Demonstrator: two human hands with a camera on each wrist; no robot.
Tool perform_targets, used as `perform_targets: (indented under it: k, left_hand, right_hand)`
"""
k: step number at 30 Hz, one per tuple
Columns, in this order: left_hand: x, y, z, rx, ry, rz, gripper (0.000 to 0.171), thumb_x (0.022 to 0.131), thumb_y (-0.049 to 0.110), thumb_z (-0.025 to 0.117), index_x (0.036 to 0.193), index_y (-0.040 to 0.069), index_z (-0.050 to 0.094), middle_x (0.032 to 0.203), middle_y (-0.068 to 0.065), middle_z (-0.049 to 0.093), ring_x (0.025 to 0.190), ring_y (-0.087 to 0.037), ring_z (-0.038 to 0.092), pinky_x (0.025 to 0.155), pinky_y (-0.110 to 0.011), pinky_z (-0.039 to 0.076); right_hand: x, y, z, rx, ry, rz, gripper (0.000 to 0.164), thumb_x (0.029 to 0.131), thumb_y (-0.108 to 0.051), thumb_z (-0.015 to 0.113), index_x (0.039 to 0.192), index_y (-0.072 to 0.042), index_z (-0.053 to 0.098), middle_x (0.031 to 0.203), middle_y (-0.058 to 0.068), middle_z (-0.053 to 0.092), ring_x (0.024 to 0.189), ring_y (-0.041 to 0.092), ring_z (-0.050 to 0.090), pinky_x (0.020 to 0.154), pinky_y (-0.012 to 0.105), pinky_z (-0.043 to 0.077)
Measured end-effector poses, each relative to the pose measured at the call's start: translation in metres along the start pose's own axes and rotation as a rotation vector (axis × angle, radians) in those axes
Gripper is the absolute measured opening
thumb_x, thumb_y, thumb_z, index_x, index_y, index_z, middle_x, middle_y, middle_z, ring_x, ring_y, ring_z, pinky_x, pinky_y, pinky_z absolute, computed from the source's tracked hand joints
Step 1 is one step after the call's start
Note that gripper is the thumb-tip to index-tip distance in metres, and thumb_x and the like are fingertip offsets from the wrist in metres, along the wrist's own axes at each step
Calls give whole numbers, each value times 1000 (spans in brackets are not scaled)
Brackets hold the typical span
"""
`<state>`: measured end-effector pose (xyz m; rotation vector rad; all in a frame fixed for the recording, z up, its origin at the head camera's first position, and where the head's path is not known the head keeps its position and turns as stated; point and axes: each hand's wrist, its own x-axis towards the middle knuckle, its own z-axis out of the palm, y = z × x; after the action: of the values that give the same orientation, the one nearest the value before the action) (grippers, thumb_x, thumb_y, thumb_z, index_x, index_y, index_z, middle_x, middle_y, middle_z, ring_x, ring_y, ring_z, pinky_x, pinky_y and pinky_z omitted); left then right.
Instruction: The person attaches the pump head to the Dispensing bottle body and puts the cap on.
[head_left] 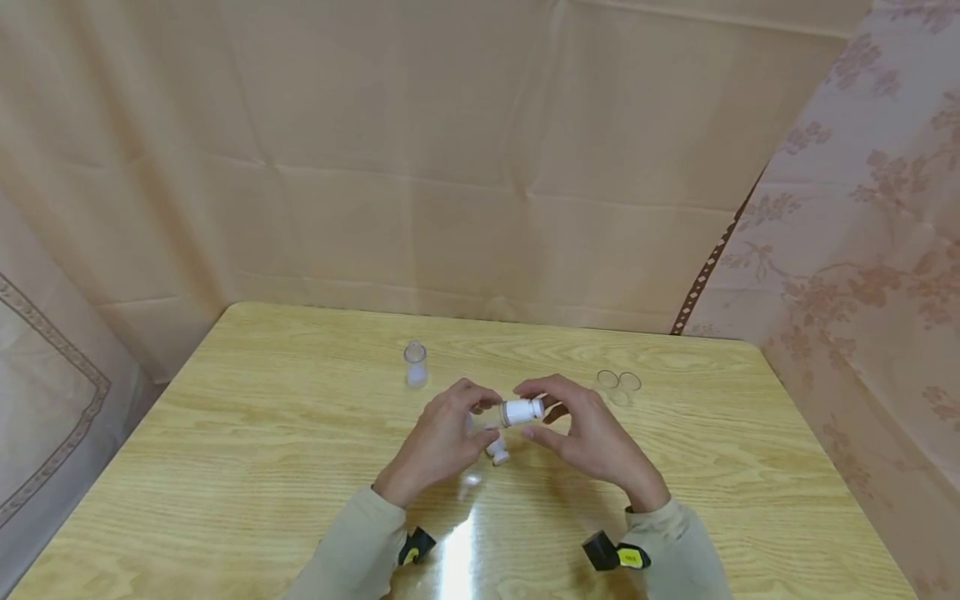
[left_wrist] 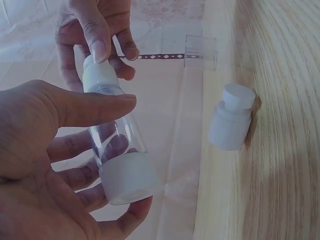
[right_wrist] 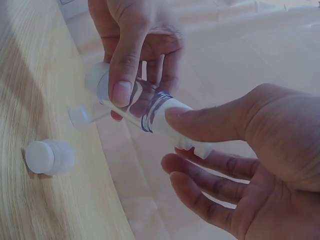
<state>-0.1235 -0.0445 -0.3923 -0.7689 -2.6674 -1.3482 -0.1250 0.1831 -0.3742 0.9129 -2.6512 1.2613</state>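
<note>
Bottle (left_wrist: pixel 132 134), gripped in my left hand (head_left: pixel 448 425), spans the gap, long axis running rightward, its white top (head_left: pixel 522 411) nearest my right hand (head_left: pixel 592 429), whose hold I cannot tell.

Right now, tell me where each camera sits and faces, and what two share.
Head: on the head, facing forward and down at the tabletop; left hand, right hand, sleeves show.
Left wrist: on that wrist, facing the left hand gripping a clear bottle; right hand opposite.
Right wrist: on that wrist, facing the right hand at the bottle's narrower white end; left hand opposite.
Shared by both wrist views: the clear bottle, the white capped bottle.
</note>
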Motion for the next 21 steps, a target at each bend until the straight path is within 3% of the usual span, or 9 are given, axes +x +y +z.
perform_targets:
  k: [6,13,21]
  left_hand:
    - [0,0,-1,0,-9,12,33,87,6,80,118,6,69,111,-9,65,101,-28,63,85,-45,53]
    - [0,1,0,1,6,16,33,86,5,81,117,7,70,112,-9,65,102,-29,63,86,-47,52]
    - [-1,1,0,2,14,24,34,85,5,81,117,6,70,112,-10,65,102,-29,63,86,-48,52]
  right_hand:
    - [0,-1,0,4,-2,4,32,89,1,76,118,-9,68,108,-1,69,89,18,66,77,42,58]
    - [2,-4,-1,-10,-44,101,18,98,-20,70,114,-13,71,95,-9,68,84,14,63,75,32,56]
    - [2,-3,-1,-50,-38,129,24,101,-31,66,114,-12,71,91,-10,67,81,10,62,73,32,55]
